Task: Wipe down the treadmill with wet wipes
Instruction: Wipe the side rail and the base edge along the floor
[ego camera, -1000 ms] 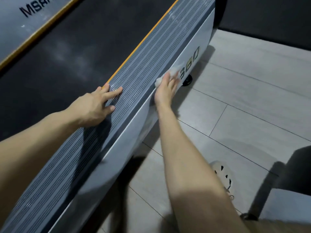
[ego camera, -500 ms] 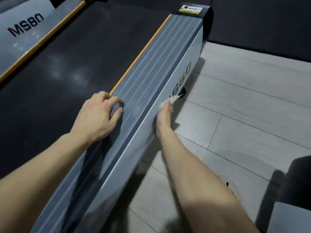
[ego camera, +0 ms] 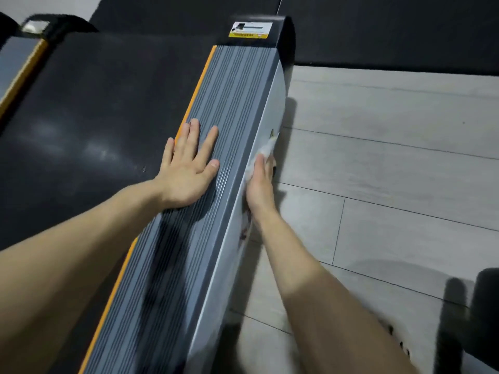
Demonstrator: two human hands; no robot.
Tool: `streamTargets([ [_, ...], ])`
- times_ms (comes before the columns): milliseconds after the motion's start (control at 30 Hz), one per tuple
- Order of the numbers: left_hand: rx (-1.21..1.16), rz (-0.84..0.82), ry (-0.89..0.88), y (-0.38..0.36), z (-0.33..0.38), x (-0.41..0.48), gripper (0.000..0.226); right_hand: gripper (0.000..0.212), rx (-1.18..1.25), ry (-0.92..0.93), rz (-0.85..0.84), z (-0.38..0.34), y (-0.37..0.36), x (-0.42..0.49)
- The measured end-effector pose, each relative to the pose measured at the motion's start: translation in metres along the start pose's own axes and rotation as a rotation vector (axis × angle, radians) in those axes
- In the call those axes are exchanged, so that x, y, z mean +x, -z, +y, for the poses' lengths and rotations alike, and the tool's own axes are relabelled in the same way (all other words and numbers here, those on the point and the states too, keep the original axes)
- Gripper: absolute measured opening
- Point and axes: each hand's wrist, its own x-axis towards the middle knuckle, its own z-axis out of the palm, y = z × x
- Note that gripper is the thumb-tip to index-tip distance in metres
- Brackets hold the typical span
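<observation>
Wet wipe [ego camera: 266,148]: white, crumpled, pressed flat against the light grey side panel [ego camera: 273,103] of the treadmill [ego camera: 151,279], on its right flank. It sits in the far half of the panel, well short of the rear corner. One corner of the wipe sticks out past the fingertips.

Right hand [ego camera: 258,186]: seen edge-on, thumb uppermost, fingers stretched forward along the panel and not curled. It pins the wipe to the panel by pressing rather than by a grasp. The forearm runs back alongside the treadmill's right edge.

Left hand [ego camera: 189,168]: flat, palm down, fingers straight and slightly spread, holding nothing. It rests on the ribbed grey foot rail [ego camera: 237,98] directly above the panel, level with the right hand. Its outer fingers reach the orange strip [ego camera: 198,87] at the rail's inner edge.

Inside the strip lies the black belt [ego camera: 89,117], with dull smears of reflected light. At the rail's far end is a black end cap [ego camera: 282,44] carrying a white and yellow warning label [ego camera: 251,29].

To the right of the treadmill is a floor [ego camera: 391,163] of pale grey planks. A black mat [ego camera: 391,31] borders it at the top. A dark object [ego camera: 484,311] stands at the lower right corner, too cropped to identify.
</observation>
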Motion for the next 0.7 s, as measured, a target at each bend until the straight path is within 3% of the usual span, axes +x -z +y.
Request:
streamTargets([
  [100, -0.008, -0.059, -0.004, 0.001, -0.002, 0.0, 0.073, 0.062, -0.002, 0.028, -0.029, -0.025, -0.004, 0.009],
  [267, 0.013, -0.173, 0.007, 0.011, 0.003, -0.002, 0.077, 0.066, -0.064, -0.038, -0.095, 0.001, -0.001, -0.094],
  [433, 0.006, -0.237, -0.009, 0.021, 0.007, -0.006, 0.073, 0.071, -0.069, -0.134, 0.012, -0.096, -0.002, 0.096],
  [500, 0.015, -0.247, -0.002, 0.021, 0.009, -0.007, 0.072, 0.074, -0.072, -0.137, 0.035, -0.112, -0.002, 0.131],
  [567, 0.027, -0.25, 0.009, 0.021, 0.011, -0.007, 0.072, 0.075, -0.061, -0.152, -0.009, -0.098, -0.001, 0.105],
  [700, 0.031, -0.272, 0.035, 0.024, 0.014, -0.012, 0.072, 0.068, -0.026, -0.197, -0.102, -0.055, 0.002, -0.032],
])
